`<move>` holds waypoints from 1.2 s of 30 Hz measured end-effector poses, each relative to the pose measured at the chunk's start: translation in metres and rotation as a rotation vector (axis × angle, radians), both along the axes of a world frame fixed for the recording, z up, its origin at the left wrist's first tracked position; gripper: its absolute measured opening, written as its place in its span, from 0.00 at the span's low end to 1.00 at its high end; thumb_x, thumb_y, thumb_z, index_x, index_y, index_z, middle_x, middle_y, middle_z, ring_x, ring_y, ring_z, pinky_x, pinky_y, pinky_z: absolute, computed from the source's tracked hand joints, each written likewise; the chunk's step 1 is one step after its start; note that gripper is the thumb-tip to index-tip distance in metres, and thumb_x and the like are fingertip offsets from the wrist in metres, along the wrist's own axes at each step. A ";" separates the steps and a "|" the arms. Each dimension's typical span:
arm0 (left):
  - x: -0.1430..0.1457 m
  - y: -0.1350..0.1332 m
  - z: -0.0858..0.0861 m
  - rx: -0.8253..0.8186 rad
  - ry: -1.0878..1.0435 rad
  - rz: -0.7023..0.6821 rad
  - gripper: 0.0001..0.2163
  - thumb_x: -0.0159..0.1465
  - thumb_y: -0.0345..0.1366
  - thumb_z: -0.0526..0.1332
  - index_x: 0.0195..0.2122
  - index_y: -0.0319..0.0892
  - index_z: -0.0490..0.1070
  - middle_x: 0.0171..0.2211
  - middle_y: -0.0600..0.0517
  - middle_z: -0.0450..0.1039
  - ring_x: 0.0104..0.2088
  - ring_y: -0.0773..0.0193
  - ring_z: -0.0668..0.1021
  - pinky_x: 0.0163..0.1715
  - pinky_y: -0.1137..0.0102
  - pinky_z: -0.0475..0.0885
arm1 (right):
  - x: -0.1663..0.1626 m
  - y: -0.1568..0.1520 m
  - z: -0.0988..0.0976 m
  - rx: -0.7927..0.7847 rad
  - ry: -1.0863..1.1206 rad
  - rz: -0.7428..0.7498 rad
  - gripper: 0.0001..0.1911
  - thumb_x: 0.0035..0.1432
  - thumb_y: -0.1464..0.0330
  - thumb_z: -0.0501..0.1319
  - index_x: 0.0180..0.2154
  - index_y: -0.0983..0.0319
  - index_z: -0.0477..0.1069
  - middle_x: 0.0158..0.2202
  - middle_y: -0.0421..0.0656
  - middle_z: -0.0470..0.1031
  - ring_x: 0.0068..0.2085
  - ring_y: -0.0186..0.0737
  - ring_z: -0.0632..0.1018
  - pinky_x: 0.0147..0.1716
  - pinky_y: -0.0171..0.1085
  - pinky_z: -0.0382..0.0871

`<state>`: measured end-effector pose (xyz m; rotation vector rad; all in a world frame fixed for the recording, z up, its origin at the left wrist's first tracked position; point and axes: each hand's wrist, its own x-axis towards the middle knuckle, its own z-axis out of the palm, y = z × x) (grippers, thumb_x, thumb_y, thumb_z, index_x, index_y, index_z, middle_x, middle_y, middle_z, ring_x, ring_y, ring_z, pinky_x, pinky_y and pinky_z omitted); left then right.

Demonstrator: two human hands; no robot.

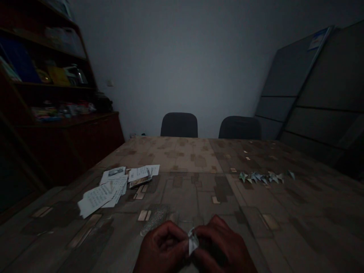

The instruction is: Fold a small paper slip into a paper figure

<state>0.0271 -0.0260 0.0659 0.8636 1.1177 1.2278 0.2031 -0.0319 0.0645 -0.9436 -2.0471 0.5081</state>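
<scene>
Scanning left: shelf unit (42, 76) holding cluttered items too dark to name, then loose paper sheets (105, 191) with a phone (140, 181) on the tabletop (187, 178). Near edge, centre: left hand (162, 248) and right hand (222, 246) pressed close, both pinching a small folded paper piece (193, 241) between fingertips, long axis roughly upright, equally near both. Farther right, a row of small folded paper figures (263, 177) lies well apart. Two chairs (210, 126) behind.
</scene>
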 end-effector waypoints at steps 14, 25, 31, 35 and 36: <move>0.000 -0.002 -0.003 0.025 0.045 -0.076 0.08 0.44 0.31 0.72 0.21 0.39 0.73 0.16 0.57 0.71 0.18 0.69 0.72 0.21 0.76 0.64 | -0.005 0.000 -0.005 0.213 -0.008 -0.107 0.08 0.57 0.78 0.58 0.36 0.60 0.65 0.31 0.39 0.71 0.32 0.38 0.72 0.33 0.34 0.64; 0.001 -0.002 0.001 -0.031 0.028 -0.082 0.07 0.43 0.30 0.70 0.22 0.39 0.72 0.15 0.58 0.68 0.17 0.71 0.69 0.19 0.76 0.64 | -0.005 0.001 -0.008 0.153 0.006 -0.049 0.09 0.58 0.79 0.56 0.37 0.60 0.65 0.31 0.39 0.72 0.33 0.37 0.74 0.32 0.33 0.65; -0.001 -0.001 -0.002 -0.028 0.069 -0.099 0.07 0.43 0.29 0.69 0.21 0.39 0.71 0.14 0.58 0.69 0.16 0.71 0.70 0.18 0.76 0.64 | -0.005 0.002 -0.013 0.313 -0.065 -0.037 0.10 0.58 0.80 0.54 0.36 0.60 0.67 0.30 0.40 0.73 0.31 0.38 0.72 0.33 0.36 0.63; -0.002 0.002 -0.008 -0.041 0.012 -0.138 0.11 0.43 0.33 0.72 0.22 0.39 0.70 0.14 0.58 0.69 0.14 0.71 0.69 0.17 0.76 0.63 | -0.005 0.002 -0.006 0.258 -0.030 -0.027 0.10 0.60 0.80 0.56 0.39 0.61 0.68 0.30 0.41 0.74 0.31 0.38 0.73 0.33 0.36 0.64; -0.002 0.003 -0.009 -0.048 0.000 -0.157 0.12 0.43 0.33 0.73 0.22 0.39 0.69 0.14 0.58 0.68 0.14 0.72 0.69 0.17 0.76 0.63 | -0.005 0.001 -0.005 0.240 -0.017 -0.036 0.09 0.60 0.79 0.57 0.39 0.61 0.68 0.31 0.41 0.74 0.31 0.38 0.73 0.33 0.36 0.65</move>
